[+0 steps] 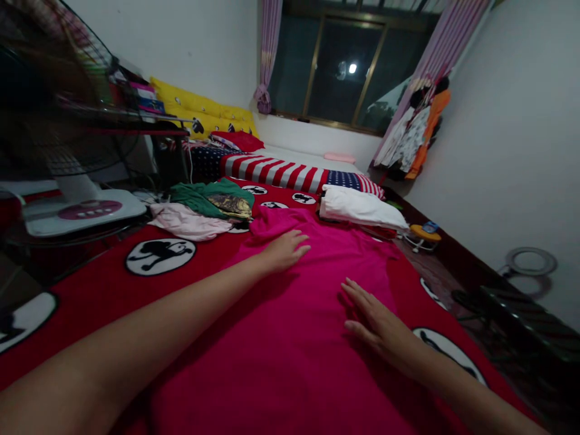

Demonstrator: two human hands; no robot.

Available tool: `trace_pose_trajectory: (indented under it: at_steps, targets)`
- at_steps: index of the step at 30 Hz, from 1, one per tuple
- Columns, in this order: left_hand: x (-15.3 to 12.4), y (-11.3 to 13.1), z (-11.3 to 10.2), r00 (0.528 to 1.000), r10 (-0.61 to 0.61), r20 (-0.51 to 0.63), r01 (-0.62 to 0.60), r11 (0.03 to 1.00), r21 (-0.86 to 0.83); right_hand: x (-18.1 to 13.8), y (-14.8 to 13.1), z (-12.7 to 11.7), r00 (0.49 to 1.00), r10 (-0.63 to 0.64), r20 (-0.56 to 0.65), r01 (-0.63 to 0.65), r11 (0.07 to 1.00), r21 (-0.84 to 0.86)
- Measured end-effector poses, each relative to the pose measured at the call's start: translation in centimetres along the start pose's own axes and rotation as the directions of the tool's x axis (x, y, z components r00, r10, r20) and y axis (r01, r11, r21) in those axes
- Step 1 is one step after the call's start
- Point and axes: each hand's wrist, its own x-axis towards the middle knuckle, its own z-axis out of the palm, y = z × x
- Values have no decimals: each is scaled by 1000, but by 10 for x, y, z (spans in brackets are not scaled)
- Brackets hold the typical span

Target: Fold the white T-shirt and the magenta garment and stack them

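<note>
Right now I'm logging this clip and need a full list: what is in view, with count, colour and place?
magenta garment: one, spread flat on the bed, under both hands
red blanket: one, with white-and-black round prints, covering the bed
clothes pile: pink, green and patterned pieces, far left of the bed
white folded cloth: one, far right of the bed
striped cover: one, red, white and blue, behind
yellow pillows: against the wall
fan: one, left edge
window: one, dark, with pink curtains
left hand: flat on the garment
right hand: flat on the garment
</note>
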Motion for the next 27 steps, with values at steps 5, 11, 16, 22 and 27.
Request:
trace_pose_trajectory:
  at_steps: [5,11,16,22,27]
  targets:
    - [35,-40,-9,974,-147,171,124,983,138,34,6,1,982,21,-189,-18,1000,19]
    - [37,-65,9,947,-306,99,274,929,248,38,34,27,959,215,-182,-245,956,-161]
    - [33,-57,20,942,-335,6,320,905,281,57,28,5,961,254,-107,-269,949,-166]
    - [30,-58,24,954,-300,3,288,917,277,87,34,-4,987,132,-91,-147,970,-193]
    - [28,-60,24,965,-238,-109,256,946,199,131,6,-21,989,149,1,-148,980,-137]
